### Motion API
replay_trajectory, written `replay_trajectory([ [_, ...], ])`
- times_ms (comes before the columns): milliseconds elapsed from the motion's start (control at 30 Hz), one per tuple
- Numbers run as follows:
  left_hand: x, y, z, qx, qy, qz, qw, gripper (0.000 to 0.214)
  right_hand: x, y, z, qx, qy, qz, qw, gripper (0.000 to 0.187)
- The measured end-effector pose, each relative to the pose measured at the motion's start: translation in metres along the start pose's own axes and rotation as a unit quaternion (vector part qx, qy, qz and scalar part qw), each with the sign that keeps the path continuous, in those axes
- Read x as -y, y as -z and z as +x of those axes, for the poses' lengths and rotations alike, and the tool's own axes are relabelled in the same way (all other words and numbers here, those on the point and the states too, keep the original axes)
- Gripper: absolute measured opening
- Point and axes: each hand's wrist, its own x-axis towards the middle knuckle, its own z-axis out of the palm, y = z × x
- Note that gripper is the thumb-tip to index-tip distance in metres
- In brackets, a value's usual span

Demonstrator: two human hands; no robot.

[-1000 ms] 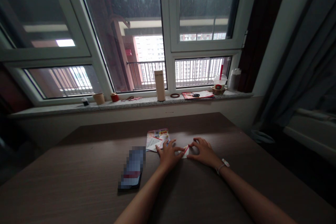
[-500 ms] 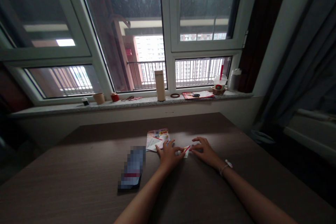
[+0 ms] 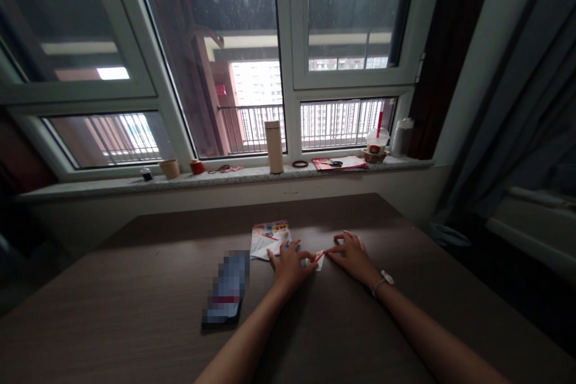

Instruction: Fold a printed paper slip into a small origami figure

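Note:
A small piece of folded paper [image 3: 320,260], white with a red strip, lies on the brown table between my hands. My left hand [image 3: 291,264] pins its left side with thumb and index finger, the other fingers spread toward the printed sheets. From the right, my right hand [image 3: 353,258] has its thumb and index tips together at the paper's upper right corner; its other fingers are curled. Just beyond my left hand are a colourful printed leaflet [image 3: 272,228] and a white folded paper [image 3: 263,246] on top of it, partly covered by my fingers.
A phone [image 3: 227,288], blurred out, lies left of my left forearm. Along the windowsill [image 3: 216,177] stand a beige flask [image 3: 274,147], a paper cup [image 3: 170,168], a drink cup with a straw [image 3: 376,141] and scissors [image 3: 335,163] on red papers. The table [image 3: 135,288] extends on both sides.
The thumb and index finger of my right hand have closed together at the folded paper's corner, and its wrist has shifted slightly left. My left hand keeps its place on the paper.

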Motion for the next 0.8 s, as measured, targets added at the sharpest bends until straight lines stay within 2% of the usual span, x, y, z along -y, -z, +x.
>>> replay_trajectory([
  [233, 0.001, -0.001, 0.000, 0.011, 0.001, 0.011, 1.000, 0.022, 0.002, -0.003, 0.001, -0.040, -0.015, -0.030, 0.999, 0.025],
  [467, 0.001, -0.003, 0.000, -0.003, -0.005, 0.005, 1.000, 0.020, 0.005, -0.004, -0.001, -0.036, -0.005, -0.031, 0.999, 0.027],
  [800, 0.000, -0.004, 0.002, -0.004, -0.005, 0.011, 1.000, 0.020, 0.016, -0.009, -0.002, -0.061, 0.003, -0.051, 0.997, 0.026],
])
